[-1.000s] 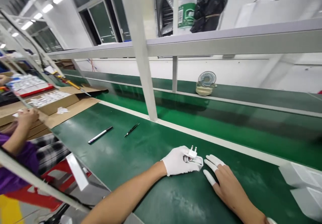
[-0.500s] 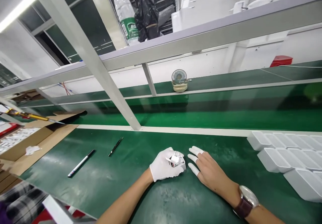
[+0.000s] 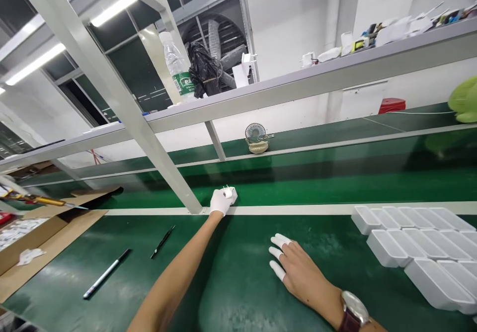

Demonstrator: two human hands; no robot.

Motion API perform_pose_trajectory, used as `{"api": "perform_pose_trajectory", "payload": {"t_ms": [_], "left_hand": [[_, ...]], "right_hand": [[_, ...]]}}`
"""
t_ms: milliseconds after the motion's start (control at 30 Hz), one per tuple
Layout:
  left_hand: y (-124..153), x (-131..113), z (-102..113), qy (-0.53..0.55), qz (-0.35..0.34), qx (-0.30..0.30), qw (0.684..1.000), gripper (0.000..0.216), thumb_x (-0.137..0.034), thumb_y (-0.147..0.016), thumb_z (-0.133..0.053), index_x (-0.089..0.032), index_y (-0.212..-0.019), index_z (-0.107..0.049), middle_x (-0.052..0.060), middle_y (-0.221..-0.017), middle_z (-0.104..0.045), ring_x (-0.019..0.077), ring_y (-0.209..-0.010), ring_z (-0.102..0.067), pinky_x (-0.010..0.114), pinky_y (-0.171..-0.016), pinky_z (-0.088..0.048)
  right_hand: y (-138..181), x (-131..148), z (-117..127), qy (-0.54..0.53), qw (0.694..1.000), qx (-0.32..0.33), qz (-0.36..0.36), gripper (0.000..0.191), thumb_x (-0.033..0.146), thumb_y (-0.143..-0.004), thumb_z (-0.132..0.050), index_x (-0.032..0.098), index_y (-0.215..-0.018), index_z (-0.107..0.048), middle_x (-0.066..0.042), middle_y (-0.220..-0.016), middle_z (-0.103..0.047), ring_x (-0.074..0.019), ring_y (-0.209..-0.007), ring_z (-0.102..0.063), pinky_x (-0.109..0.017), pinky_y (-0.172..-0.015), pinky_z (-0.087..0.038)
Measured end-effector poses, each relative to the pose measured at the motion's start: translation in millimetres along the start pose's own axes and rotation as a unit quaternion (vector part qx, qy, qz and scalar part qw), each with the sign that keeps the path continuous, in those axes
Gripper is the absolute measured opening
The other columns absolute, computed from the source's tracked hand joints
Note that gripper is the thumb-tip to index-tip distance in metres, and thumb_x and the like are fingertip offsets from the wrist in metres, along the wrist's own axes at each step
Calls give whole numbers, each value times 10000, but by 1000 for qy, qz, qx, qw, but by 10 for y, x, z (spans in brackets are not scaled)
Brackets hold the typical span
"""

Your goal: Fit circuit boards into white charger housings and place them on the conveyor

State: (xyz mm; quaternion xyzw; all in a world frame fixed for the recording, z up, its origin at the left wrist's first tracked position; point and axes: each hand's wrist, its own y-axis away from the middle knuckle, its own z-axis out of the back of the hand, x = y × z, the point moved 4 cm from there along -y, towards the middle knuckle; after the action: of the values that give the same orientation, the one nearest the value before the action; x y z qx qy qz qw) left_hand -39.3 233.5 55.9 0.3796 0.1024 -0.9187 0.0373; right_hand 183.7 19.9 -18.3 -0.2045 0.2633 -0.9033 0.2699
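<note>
My left hand point(image 3: 221, 201), in a white glove, reaches out over the pale strip at the table's far edge, above the green belt. Its fingers are closed on a small white plastic housing point(image 3: 233, 194), whose inner details are too small to tell. My right hand point(image 3: 298, 267) rests palm down on the green tabletop point(image 3: 238, 282), nearer to me. White finger cots cover several of its fingertips, and the fingers are spread with nothing in them. A watch point(image 3: 354, 308) is on the right wrist.
Rows of white bins point(image 3: 395, 242) stand at the right. A black pen point(image 3: 163, 241) and a marker point(image 3: 107, 274) lie to the left, beside an open cardboard box point(image 3: 52, 242). A slanted metal post point(image 3: 149, 148) rises near my left hand. A small fan point(image 3: 256, 137) stands beyond the belt.
My left hand has moved forward, away from my right hand, carrying the white housing from the tabletop to the belt's edge. The right hand stays on the table; the view has tilted up.
</note>
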Motion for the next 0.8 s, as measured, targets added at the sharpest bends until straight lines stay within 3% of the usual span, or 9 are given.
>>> {"api": "perform_pose_trajectory", "payload": {"t_ms": [100, 200, 300, 400, 533, 633, 700, 800], "left_hand": [[-72, 185, -68, 36, 34, -35, 998, 340, -198, -749, -714, -95, -1070, -673, 99, -918, -715, 236, -870, -664, 307, -804, -483], [45, 383, -116, 78, 66, -70, 992, 506, -204, -820, -663, -36, -1280, -536, 183, -1153, -668, 224, -998, -660, 296, -875, -498], [293, 478, -137, 109, 65, -68, 990, 512, -240, -857, -636, -62, -1319, -508, 173, -1204, -646, 199, -1040, -652, 291, -919, -502], [585, 411, -204, 136, 36, -13, 990, 425, -235, -832, -663, -117, -1234, -590, 106, -1078, -699, 166, -937, -674, 283, -896, -523], [862, 126, -436, 164, 6, 98, 982, 283, -265, -829, -644, -101, -1058, -659, 49, -754, -703, 153, -702, -653, 277, -717, -552], [981, -221, -684, 174, -9, 177, 969, 253, -302, -821, -631, -112, -979, -683, 21, -639, -665, 160, -632, -629, 277, -636, -540], [1093, -557, -835, 171, -50, 227, 958, 233, -304, -816, -632, -148, -973, -705, 32, -728, -699, 172, -709, -655, 290, -689, -552], [1403, -1222, -1001, 101, -239, 287, 922, 208, -288, -836, -623, -209, -995, -731, 46, -1009, -711, 190, -910, -663, 330, -860, -543]], "right_hand": [[8, -14, -21, -4, 1000, -3, 0, 259, 193, -959, -497, 151, -1174, -635, -150, -1243, -633, -330, -1250, -547, -514, -1021, -508], [17, -22, -30, -8, 1000, -9, 4, 256, 193, -961, -495, 159, -1172, -635, -147, -1245, -632, -326, -1247, -548, -513, -1022, -503], [12, -19, -31, -9, 1000, -7, 4, 254, 190, -960, -494, 151, -1168, -636, -154, -1244, -631, -331, -1243, -547, -521, -1011, -502], [-14, 0, 4, -10, 1000, -3, 0, 247, 196, -968, -490, 144, -1157, -639, -161, -1233, -634, -322, -1247, -539, -510, -1019, -488], [-77, 2, 101, -17, 1000, 12, -12, 243, 260, -973, -504, 151, -1143, -639, -145, -1230, -636, -296, -1255, -523, -472, -1055, -452], [-130, -46, 150, -16, 999, 33, -22, 271, 300, -975, -493, 153, -1157, -631, -150, -1220, -638, -299, -1248, -517, -464, -1042, -454], [-155, -79, 147, -16, 998, 46, -28, 283, 321, -972, -483, 148, -1128, -643, -158, -1181, -651, -313, -1202, -541, -474, -1019, -464], [-171, -114, 86, -17, 997, 64, -48, 295, 319, -943, -499, 147, -1131, -650, -125, -1128, -679, -319, -1108, -595, -466, -981, -488]]}}
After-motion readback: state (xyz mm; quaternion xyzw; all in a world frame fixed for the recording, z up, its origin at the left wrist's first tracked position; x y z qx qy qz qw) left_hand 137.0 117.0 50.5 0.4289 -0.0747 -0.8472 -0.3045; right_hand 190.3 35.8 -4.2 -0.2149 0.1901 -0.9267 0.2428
